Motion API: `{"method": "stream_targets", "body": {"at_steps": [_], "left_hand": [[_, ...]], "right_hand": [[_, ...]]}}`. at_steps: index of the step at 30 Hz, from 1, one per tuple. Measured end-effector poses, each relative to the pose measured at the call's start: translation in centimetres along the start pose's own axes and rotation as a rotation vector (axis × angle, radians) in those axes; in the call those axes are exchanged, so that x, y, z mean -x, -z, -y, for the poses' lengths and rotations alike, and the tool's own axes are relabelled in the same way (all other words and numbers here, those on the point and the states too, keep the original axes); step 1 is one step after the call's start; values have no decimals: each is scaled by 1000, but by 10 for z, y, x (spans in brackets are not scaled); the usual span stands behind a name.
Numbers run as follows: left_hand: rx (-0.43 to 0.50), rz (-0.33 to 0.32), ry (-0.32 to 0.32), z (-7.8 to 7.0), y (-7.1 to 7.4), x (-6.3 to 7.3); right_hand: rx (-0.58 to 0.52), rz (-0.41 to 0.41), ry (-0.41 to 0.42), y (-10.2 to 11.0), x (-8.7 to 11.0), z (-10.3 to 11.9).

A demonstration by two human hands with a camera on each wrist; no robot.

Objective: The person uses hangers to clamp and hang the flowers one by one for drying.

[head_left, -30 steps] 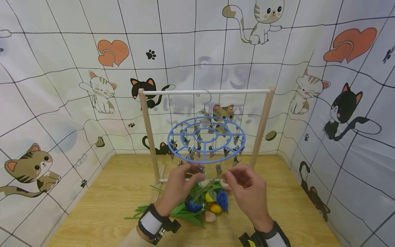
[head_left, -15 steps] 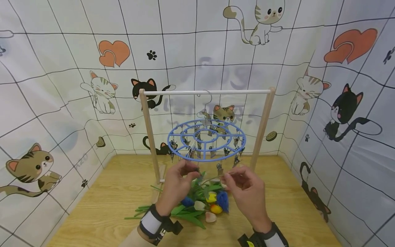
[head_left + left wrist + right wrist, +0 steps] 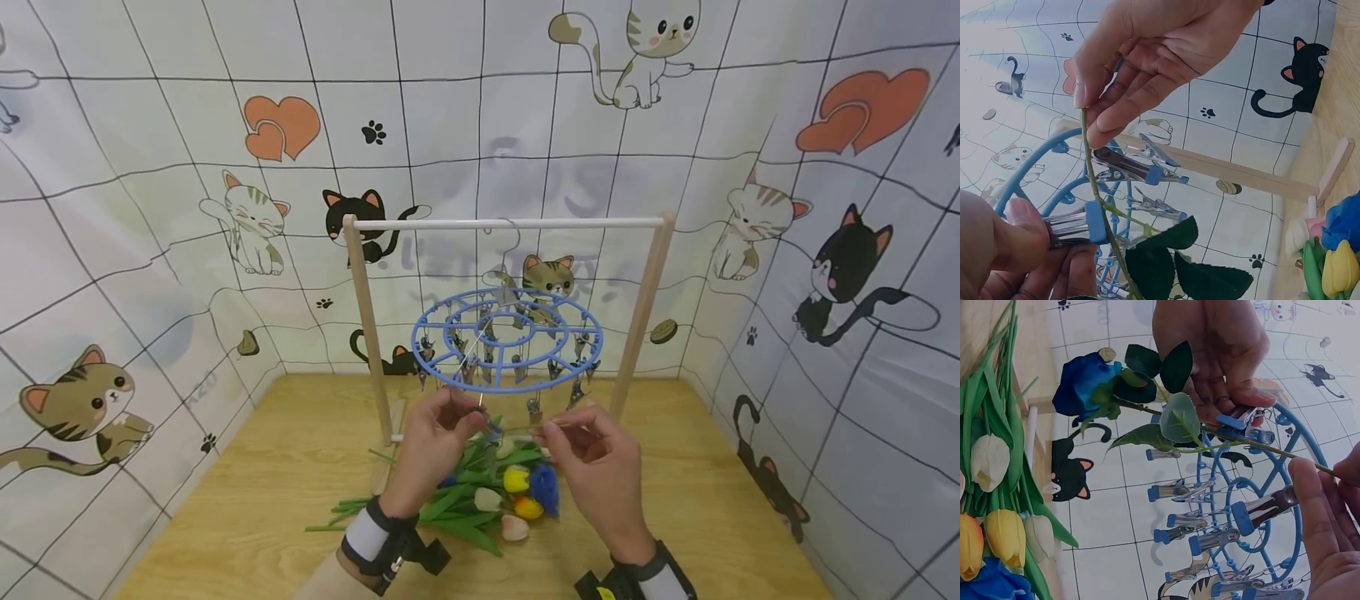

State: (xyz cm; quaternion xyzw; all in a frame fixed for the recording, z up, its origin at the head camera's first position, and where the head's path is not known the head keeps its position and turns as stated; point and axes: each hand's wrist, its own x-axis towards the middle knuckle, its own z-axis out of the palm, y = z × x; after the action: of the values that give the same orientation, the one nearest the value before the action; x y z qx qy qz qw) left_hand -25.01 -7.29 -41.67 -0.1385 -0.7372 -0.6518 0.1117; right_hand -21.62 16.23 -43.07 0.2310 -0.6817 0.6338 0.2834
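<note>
White cat-print backdrop [image 3: 442, 117], orange hearts [image 3: 300, 121], black paw prints [image 3: 374, 137], wooden tabletop [image 3: 247, 483]

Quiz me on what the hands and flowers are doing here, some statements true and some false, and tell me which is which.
1. The right hand pinches a stem. True.
2. The left hand holds a white tulip. False: that hand pinches a clip.
3. The stem bears a blue rose. True.
4. The round hanger lies flat on the table. False: the hanger hangs from the white rod.
5. A yellow tulip lies among other flowers on the table. True.
</note>
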Motion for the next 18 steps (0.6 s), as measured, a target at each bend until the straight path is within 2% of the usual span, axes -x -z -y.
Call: {"method": "stream_targets", "body": {"at_steps": [4, 12, 18], "left_hand": [[13, 1, 20, -1, 0, 1], [11, -4, 22, 0, -1, 1], [18, -2, 36, -1, -2, 1]], "right_hand": [[-23, -1, -13, -2, 2, -1], [-60, -6, 65, -3, 3, -5], [-69, -3, 25, -2, 3, -4]]}}
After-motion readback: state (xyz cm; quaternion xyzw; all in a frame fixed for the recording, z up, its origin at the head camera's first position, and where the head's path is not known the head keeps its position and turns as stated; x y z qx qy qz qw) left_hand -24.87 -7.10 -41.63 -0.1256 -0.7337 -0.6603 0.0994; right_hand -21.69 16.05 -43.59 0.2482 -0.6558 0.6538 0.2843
